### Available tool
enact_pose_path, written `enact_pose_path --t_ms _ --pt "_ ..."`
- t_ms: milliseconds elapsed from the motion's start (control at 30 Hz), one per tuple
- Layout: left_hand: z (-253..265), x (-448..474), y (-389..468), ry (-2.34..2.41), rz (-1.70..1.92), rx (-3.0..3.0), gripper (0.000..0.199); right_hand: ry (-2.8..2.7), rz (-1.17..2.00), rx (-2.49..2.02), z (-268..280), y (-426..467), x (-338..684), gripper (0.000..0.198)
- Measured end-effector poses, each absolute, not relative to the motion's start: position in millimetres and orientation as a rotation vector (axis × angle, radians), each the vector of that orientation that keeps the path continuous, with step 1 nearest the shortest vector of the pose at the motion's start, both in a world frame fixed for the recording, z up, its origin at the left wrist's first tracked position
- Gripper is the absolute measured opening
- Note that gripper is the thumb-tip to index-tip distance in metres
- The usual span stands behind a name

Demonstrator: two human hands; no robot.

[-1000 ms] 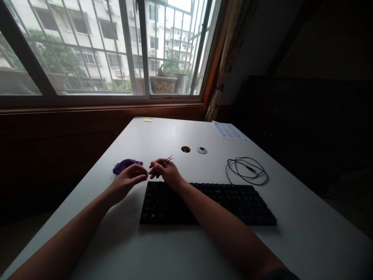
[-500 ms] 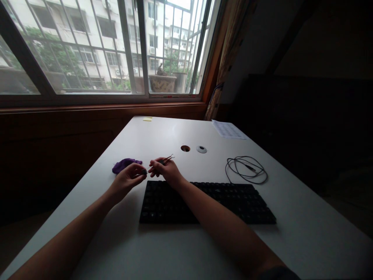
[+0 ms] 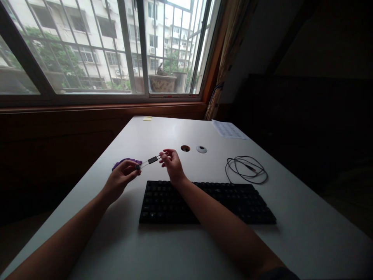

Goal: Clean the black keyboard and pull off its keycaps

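Observation:
My left hand (image 3: 121,177) pinches a small black keycap (image 3: 138,167) between thumb and fingertips. Two thin wires run from the keycap to the black middle grip of a keycap puller (image 3: 152,160). At the puller's other end, my right hand (image 3: 173,165) has its fingertips closed around the metal prongs. Both hands are raised above the desk. Below my right forearm lies a black keyboard (image 3: 163,202), part of it hidden by the arm. A purple cloth (image 3: 126,160) sits just behind my left hand, partly covered by it.
The white desk (image 3: 116,249) carries a coiled black cable (image 3: 247,169) on the right. Farther back are a round hole (image 3: 185,148), its cover (image 3: 201,149), a printed sheet (image 3: 229,129) and a yellow note (image 3: 147,118). A barred window (image 3: 101,46) stands beyond.
My hands have moved apart, the left one slightly leftward and the right one up. My right hand has shifted its hold from the puller's grip to its prongs, and the puller now stretches between both hands.

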State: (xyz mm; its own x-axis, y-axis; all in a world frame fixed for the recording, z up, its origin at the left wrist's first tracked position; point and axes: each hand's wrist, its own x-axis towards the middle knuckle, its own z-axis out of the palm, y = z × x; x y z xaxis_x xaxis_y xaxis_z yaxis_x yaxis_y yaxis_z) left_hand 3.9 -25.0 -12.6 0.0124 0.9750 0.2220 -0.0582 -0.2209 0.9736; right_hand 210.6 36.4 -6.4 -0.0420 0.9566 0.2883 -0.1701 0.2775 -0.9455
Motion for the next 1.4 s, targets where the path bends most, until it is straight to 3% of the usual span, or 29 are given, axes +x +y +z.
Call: enact_pose_path --t_ms 167,267,467,867,1400 --pt "-9.2 3.4 -26.1 1.063 1.356 1.374 0.027 -1.528 0.329 -0.87 9.0 17.7 218.9 0.015" --pt "-8.0 2.4 -26.8 1.078 1.349 1.421 0.027 -1.763 0.138 -0.801 13.1 9.0 217.4 0.012" --pt "-6.7 3.3 -27.0 1.083 1.333 1.475 0.027 -2.124 0.168 -0.656 0.1 15.6 210.1 0.03" --pt "-7.8 6.4 -28.3 1.013 1.288 1.376 0.024 -2.151 0.375 -0.639 1.3 12.6 209.1 0.018" --pt "-6.6 9.0 -27.9 0.987 1.461 1.215 0.024 -2.145 0.376 -0.718 -1.8 13.3 207.3 0.015"
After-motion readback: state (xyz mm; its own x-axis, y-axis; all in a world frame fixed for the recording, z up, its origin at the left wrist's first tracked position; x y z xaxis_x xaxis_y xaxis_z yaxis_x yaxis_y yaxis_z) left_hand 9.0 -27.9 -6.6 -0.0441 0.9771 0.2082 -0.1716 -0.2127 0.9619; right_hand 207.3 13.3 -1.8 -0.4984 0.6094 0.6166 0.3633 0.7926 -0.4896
